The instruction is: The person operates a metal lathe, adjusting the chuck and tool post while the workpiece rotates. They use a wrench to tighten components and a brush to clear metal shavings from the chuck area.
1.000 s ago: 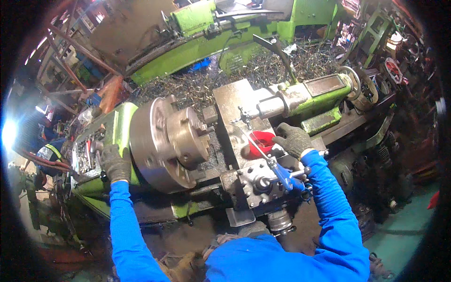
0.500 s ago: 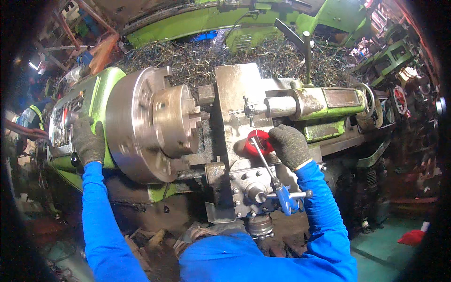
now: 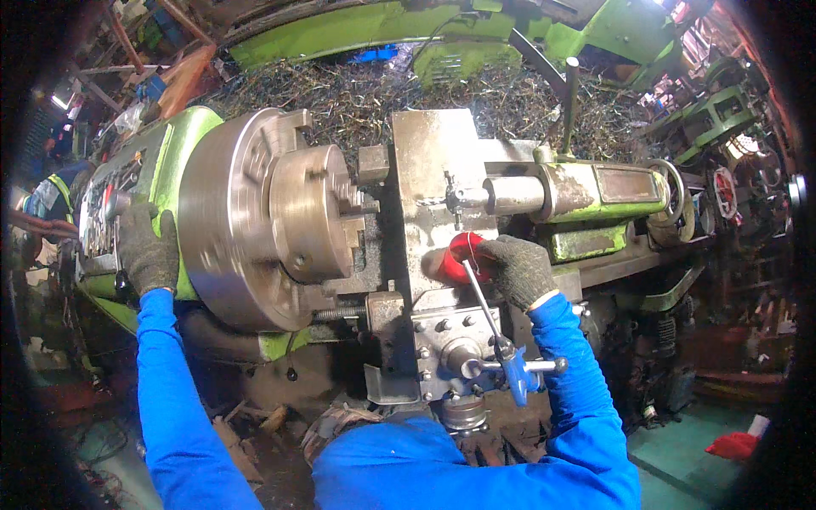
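Observation:
My left hand [image 3: 150, 250], in a dark knitted glove, rests on the lathe's green headstock [image 3: 183, 153], thumb apart from the fingers. A lever with a black knob [image 3: 124, 285] is beside it. To its right is the large lathe chuck [image 3: 223, 221], with a smaller chuck [image 3: 308, 217] in front; both look blurred by turning. My right hand [image 3: 518, 268], gloved too, is closed on a round red thing [image 3: 459, 257] with a thin wire loop, over the carriage. Below it, a blue-handled tool with a long metal rod [image 3: 482, 293] leans across the turret handle [image 3: 544, 365].
The tailstock [image 3: 603, 187] with its handwheel [image 3: 676, 191] stands at the right. Metal shavings [image 3: 357, 102] heap behind the lathe. Small tools [image 3: 102, 225] lie on top of the headstock. A red cloth-like thing [image 3: 733, 445] is at the lower right.
The chuck faces, sharper before, are now smeared by rotation. My right hand has turned slightly with the red thing. The view has shifted a little; my left hand stays by the lever.

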Motion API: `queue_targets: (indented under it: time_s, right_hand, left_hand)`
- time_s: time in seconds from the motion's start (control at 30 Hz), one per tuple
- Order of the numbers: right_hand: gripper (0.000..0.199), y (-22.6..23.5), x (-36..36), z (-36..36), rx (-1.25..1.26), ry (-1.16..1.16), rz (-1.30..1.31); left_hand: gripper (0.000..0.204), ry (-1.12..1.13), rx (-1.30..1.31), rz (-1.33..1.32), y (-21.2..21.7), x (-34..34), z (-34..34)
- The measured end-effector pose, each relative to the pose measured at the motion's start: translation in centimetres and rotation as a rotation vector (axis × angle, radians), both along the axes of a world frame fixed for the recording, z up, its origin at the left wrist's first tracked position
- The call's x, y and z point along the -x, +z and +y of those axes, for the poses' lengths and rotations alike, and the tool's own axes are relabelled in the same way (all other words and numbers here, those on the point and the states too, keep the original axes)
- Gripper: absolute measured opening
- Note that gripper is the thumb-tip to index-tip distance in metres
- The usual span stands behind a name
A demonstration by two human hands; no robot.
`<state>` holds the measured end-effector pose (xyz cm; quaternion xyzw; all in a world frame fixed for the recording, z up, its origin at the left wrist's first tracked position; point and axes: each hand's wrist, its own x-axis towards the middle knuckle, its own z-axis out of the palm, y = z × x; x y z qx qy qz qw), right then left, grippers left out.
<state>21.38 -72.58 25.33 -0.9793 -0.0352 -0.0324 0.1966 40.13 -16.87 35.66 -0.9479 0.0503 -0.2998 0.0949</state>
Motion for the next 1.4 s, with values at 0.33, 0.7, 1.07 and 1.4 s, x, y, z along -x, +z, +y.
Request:
queue_targets:
  time_s: [0.33, 0.7, 1.07, 1.4]
  right_hand:
    - [0.019, 1.5, 1.8, 0.4, -0.417, -0.214, -0.108]
    - [0.027, 2.5, 3.8, 1.4, -0.226, -0.080, -0.212]
    - [0.049, -0.4, 3.4, 1.1, -0.343, -0.014, -0.134]
    - [0.044, 2.8, 3.2, 1.7, -0.273, 0.042, -0.148]
  left_hand:
    - [0.028, -0.007, 0.016, -0.043, 0.4, 0.4, -0.1]
    - [0.028, -0.017, 0.020, -0.081, -0.4, 0.1, 1.0]
    - [0.031, 0.040, 0.040, 0.011, -0.1, 0.3, 0.4]
    - [0.030, 0.051, -0.010, 0.006, -0.5, -0.1, 0.9]
